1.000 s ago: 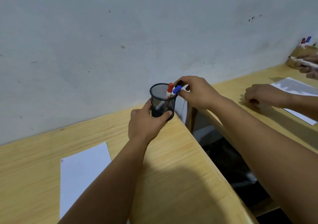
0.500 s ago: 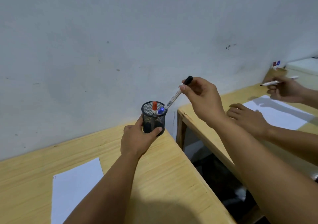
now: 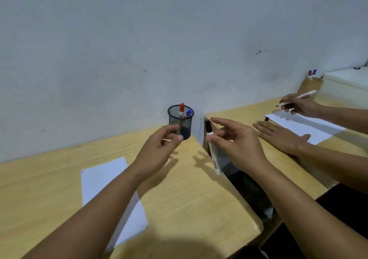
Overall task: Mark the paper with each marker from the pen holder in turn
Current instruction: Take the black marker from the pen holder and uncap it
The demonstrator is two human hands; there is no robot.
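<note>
A black mesh pen holder (image 3: 180, 122) stands at the far right corner of my wooden desk (image 3: 189, 195), against the wall. A red-capped marker (image 3: 181, 108) and a blue-capped marker (image 3: 189, 112) stick out of it. My left hand (image 3: 157, 151) hovers just in front of the holder with curled, parted fingers, holding nothing. To its right, my right hand (image 3: 237, 143) pinches a white marker with a black cap (image 3: 213, 153), cap up and body hanging down over the desk's right edge. White paper (image 3: 103, 179) lies on the desk at the left, partly under my left forearm.
A gap (image 3: 249, 189) separates my desk from a second desk (image 3: 239, 113) on the right. There another person's hand (image 3: 282, 137) rests flat next to a paper (image 3: 302, 127), and their other hand (image 3: 300, 105) holds a marker. The wall runs close behind.
My left hand has let go of the pen holder and drawn back. My right hand has lifted the black-capped marker fully out and brought it down toward me, turning it upright.
</note>
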